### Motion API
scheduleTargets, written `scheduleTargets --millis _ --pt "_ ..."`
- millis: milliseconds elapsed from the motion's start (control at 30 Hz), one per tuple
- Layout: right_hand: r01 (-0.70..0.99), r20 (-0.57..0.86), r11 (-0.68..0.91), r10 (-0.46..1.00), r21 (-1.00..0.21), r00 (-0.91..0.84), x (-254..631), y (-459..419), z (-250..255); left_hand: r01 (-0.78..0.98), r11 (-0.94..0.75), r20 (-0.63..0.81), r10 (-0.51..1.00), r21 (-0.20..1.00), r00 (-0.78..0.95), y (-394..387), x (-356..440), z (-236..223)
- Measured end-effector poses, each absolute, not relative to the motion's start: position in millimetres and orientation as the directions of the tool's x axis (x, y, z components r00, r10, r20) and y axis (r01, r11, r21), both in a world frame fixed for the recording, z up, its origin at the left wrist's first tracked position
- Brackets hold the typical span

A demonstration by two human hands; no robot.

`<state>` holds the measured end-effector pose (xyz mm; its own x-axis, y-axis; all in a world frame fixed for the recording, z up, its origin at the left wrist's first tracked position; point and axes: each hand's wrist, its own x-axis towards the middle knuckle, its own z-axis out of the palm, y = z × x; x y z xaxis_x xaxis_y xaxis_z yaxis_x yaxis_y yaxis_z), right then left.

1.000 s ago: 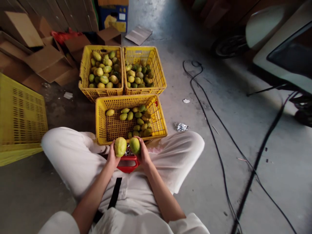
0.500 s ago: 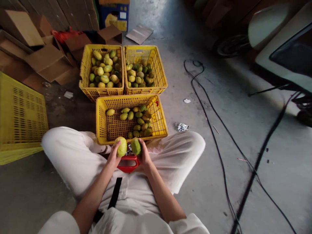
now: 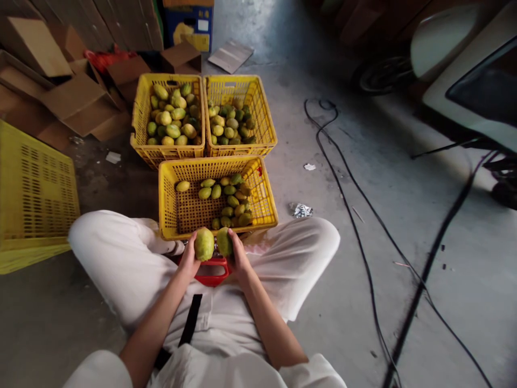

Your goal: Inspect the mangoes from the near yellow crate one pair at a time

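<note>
Being gripped from outside by the left hand (image 3: 189,260) and right hand (image 3: 239,257), a paler fruit (image 3: 204,244) and a greener fruit (image 3: 224,242) are left uncovered on their facing sides, just before the nearest crate (image 3: 267,193); thumbs are laid against skin (other fingers cannot be made out).

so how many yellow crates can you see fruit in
3: back left crate, back right crate, and near crate in front of them. I can't see into the far left crate.

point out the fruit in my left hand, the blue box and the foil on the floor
Fruit (image 3: 204,244): head view, middle of its skin.
Blue box (image 3: 176,22): head view, its blue side.
Foil (image 3: 302,210): head view, crumpled middle.
</note>
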<state>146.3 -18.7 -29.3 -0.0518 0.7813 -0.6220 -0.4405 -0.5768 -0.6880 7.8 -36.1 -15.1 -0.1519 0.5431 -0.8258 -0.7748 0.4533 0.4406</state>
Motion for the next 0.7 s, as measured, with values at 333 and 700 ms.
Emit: scheduleTargets --millis 333,700 --pt "-0.488 -0.694 -0.609 0.72 -0.625 -0.008 145 -20 -15 -0.77 0.449 -0.823 0.542 0.453 -0.168 -37 4 -13" --pt "-0.458 -0.672 -0.632 0.734 -0.625 -0.096 146 -22 -13 -0.7 0.51 -0.814 0.553 0.5 -0.179 -39 8 4"
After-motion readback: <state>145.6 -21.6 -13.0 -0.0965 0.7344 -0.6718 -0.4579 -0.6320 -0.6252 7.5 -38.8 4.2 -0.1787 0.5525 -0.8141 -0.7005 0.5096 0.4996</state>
